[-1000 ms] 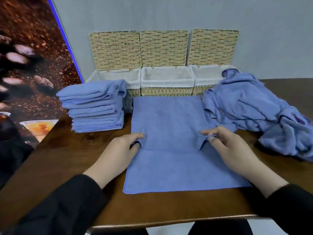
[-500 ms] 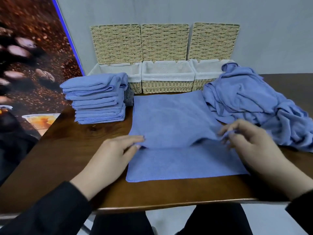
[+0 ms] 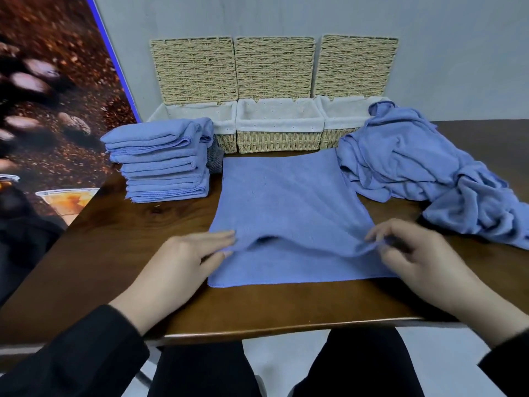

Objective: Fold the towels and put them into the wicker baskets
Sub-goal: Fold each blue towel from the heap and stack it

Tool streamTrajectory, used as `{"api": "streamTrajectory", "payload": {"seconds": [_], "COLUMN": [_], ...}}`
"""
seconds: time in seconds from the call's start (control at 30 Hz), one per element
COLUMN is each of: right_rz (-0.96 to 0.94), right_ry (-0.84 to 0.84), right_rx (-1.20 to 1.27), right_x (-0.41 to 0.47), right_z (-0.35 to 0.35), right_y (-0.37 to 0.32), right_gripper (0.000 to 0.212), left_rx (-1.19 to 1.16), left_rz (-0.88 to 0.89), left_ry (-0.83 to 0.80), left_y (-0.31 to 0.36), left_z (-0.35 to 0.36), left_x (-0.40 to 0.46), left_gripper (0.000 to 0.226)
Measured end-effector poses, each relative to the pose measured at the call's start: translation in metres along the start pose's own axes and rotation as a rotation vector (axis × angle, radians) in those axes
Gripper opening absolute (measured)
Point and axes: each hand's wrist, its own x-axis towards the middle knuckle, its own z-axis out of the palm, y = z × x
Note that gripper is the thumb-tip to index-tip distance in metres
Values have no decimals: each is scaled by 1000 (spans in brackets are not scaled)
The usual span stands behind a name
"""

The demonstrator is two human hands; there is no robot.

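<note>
A blue towel [image 3: 289, 202] lies spread on the brown table [image 3: 120, 253] in front of me, its upper layer drawn toward me over a lower strip. My left hand [image 3: 183, 265] pinches the layer's left corner. My right hand [image 3: 412, 253] pinches its right corner, which is slightly raised. Three wicker baskets with white liners stand in a row at the back: left [image 3: 226, 121], middle [image 3: 279, 138], right [image 3: 340, 113]. Their lids lean open against the wall. A stack of folded blue towels [image 3: 163, 164] sits at the left. A heap of unfolded blue towels [image 3: 423, 170] lies at the right.
A picture panel with coffee beans [image 3: 48, 90] leans along the table's left side. The grey wall [image 3: 458, 53] stands right behind the baskets. The table's near edge [image 3: 286, 328] is just above my knees.
Both hands have pulled the towel's folded edge toward me, so the lower strip showing is narrower. My right hand shifted right and lifted its corner a little.
</note>
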Motion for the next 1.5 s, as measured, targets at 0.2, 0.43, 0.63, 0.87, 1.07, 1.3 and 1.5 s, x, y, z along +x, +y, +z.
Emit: {"api": "streamTrajectory", "payload": {"seconds": [0.2, 0.43, 0.63, 0.87, 1.07, 1.3, 1.5], "right_rz": [-48, -136, -119, -139, -200, -190, -141], "right_ry": [-122, -61, -188, -264, -132, -94, -177], "right_rx": [-67, -166, -269, -259, -337, -53, 267], "right_x": [-11, -13, -14, -14, -10, 9, 12], "right_z": [-5, 1, -9, -27, -6, 31, 37], "right_y": [14, 17, 31, 37, 29, -61, -83], "right_gripper": [34, 24, 29, 17, 18, 3, 18], "left_rx": [-38, -52, -3, 48, 152, -46, -271], "left_rz": [-22, 121, 221, 218, 228, 98, 4], "left_ry": [-157, -21, -175, -93, 57, -20, 112], "left_y": [-12, -6, -2, -6, 20, 99, 97], "left_z": [3, 0, 0, -7, -2, 29, 18], "left_x": [-10, -14, -16, -17, -8, 4, 6], "left_gripper": [33, 33, 34, 32, 46, 81, 11]}}
